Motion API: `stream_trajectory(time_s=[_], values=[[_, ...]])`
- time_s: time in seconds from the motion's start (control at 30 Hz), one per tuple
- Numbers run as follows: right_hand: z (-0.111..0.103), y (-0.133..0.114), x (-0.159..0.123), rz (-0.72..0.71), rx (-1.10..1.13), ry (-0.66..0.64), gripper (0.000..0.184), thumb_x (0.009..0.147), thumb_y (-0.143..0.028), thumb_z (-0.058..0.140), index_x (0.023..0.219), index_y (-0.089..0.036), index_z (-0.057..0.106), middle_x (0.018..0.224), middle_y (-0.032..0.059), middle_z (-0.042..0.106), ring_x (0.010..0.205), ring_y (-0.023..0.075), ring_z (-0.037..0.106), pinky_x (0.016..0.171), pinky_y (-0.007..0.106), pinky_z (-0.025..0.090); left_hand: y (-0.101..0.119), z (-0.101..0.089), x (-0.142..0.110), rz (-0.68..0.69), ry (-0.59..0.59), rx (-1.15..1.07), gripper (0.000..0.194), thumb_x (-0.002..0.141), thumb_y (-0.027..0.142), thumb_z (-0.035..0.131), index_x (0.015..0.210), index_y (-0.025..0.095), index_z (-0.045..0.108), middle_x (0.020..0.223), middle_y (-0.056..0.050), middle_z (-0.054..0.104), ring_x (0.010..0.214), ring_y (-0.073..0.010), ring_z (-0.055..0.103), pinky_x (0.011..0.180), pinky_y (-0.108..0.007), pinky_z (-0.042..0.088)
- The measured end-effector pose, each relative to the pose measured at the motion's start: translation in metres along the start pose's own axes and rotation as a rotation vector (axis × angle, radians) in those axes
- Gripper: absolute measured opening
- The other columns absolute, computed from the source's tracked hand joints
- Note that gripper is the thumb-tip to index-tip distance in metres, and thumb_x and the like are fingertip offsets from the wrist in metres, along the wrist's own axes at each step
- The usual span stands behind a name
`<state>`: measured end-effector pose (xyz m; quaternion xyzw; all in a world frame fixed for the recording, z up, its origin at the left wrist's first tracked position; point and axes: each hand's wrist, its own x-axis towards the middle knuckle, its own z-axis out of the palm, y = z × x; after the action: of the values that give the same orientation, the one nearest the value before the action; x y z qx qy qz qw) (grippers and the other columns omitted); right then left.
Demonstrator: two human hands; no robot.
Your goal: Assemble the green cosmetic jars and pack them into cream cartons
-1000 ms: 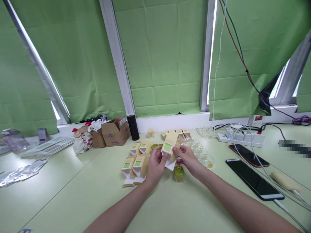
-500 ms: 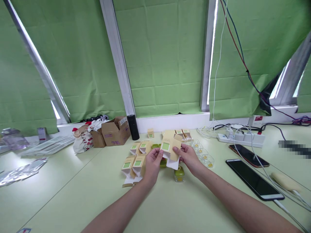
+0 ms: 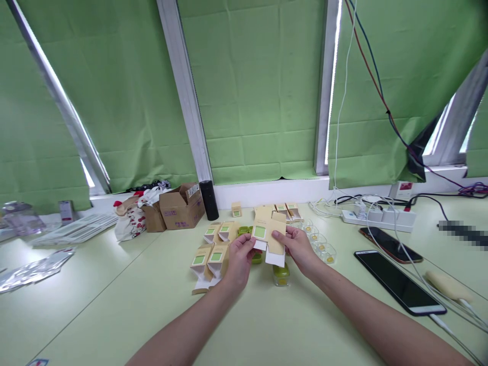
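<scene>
Between my two hands, above the table, is a small tan cardboard box (image 3: pixel 269 230), mostly flat, with a green square on its face and white flaps hanging down. My left hand (image 3: pixel 240 253) pinches its left edge. My right hand (image 3: pixel 299 246) grips the right side, thumb on the front panel. Just below the flaps stands a small clear container with a green lid (image 3: pixel 281 275). Several similar boxes (image 3: pixel 215 257) stand with their flaps open left of my left hand. Green lids (image 3: pixel 244 230) show partly behind the held box. Clear containers (image 3: pixel 321 247) sit beyond my right hand.
Two phones (image 3: pixel 398 281) (image 3: pixel 389 244) lie at the right among white cables, near a power strip (image 3: pixel 379 218). A brown carton (image 3: pixel 182 207), a black cylinder (image 3: pixel 209 200) and a patterned bag (image 3: pixel 130 219) stand at the back left. One small box (image 3: pixel 236 209) stands near the wall.
The box in my hands has turned slightly and looks flatter, its face more toward me. Both hands stay nearly in place on its edges.
</scene>
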<state>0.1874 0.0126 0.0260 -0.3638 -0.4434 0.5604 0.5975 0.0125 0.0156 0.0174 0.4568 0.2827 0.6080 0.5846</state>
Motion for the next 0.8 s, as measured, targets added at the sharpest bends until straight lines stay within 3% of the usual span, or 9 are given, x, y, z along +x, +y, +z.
stream_trajectory(time_s=[0.5, 0.8], values=[[-0.0012, 0.0021, 0.0007, 0.005, 0.059, 0.017, 0.054, 0.057, -0.049, 0.098, 0.097, -0.017, 0.081, 0.096, 0.0121, 0.084, 0.082, 0.0298, 0.079, 0.072, 0.038, 0.063, -0.0062, -0.0021, 0.0025, -0.102, 0.042, -0.114, 0.021, 0.067, 0.025, 0.086, 0.081, 0.015, 0.074, 0.083, -0.005, 0.074, 0.073, -0.0142, 0.064, 0.07, -0.026, 0.051], [-0.0009, 0.0039, 0.0002, -0.017, 0.003, 0.046, 0.061, 0.06, -0.055, 0.096, 0.105, -0.017, 0.079, 0.098, 0.0135, 0.083, 0.081, 0.0313, 0.079, 0.062, 0.037, 0.061, 0.0006, 0.0014, -0.003, -0.001, -0.044, -0.008, 0.032, 0.076, 0.042, 0.086, 0.088, 0.015, 0.073, 0.089, -0.007, 0.074, 0.076, -0.0157, 0.065, 0.071, -0.028, 0.053]])
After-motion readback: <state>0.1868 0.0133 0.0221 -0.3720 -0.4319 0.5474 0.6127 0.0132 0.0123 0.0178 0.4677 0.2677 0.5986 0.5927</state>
